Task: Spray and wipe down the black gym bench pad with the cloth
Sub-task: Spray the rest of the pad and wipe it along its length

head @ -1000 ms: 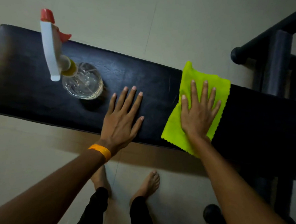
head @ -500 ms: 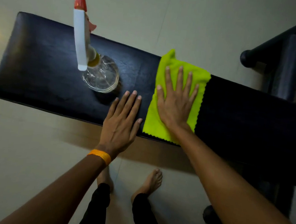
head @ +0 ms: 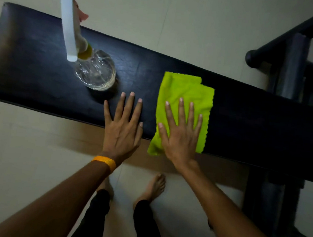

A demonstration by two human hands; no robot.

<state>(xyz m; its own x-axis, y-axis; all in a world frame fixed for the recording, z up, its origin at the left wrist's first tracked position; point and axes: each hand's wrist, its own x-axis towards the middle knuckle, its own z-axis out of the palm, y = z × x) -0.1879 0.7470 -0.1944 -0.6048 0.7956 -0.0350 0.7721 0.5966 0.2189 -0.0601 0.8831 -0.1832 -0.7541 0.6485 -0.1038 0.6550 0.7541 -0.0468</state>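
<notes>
Cloth (head: 187, 88), lime-green and rumpled, lies under flat right hand (head: 180, 138); left hand (head: 121, 132) flat on pad (head: 42, 69).

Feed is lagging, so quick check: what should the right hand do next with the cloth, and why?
Probably slide the right hand, flat on the cloth, rightward along the bench pad: the left hand and spray bottle crowd the other side.

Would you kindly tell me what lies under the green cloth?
The black bench pad lies under the green cloth, whose near corner overhangs the pad's edge. The right hand presses on top. The covered pad surface is hidden.
</notes>
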